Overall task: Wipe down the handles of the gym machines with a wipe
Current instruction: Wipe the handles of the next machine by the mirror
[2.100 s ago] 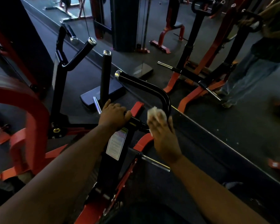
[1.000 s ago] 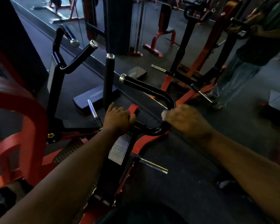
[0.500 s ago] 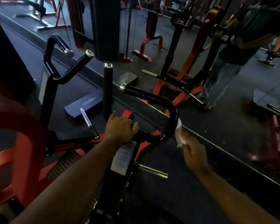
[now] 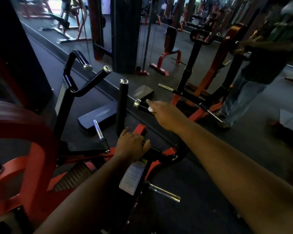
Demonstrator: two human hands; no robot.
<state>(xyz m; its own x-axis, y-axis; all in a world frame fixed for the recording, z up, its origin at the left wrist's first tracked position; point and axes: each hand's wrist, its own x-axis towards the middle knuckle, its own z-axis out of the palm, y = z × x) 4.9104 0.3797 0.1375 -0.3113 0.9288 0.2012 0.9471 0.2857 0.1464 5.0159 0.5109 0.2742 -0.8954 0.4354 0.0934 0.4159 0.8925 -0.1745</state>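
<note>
A: Where is the wipe (image 4: 150, 108) held?

B: It is pinched in the closed right hand (image 4: 166, 114), pressed against the curved black handle (image 4: 142, 105) just behind its chrome end cap (image 4: 136, 103).

A: And the handle's long axis?

B: It runs from that far cap back toward the near right, under the right forearm, then bends round to the left. A stroke along it would likely be drawn nearward.

A: The left hand (image 4: 131, 146)?

B: It is clasped over the smooth black bar at the handle's base, nearer the body, seemingly for bracing.
</note>
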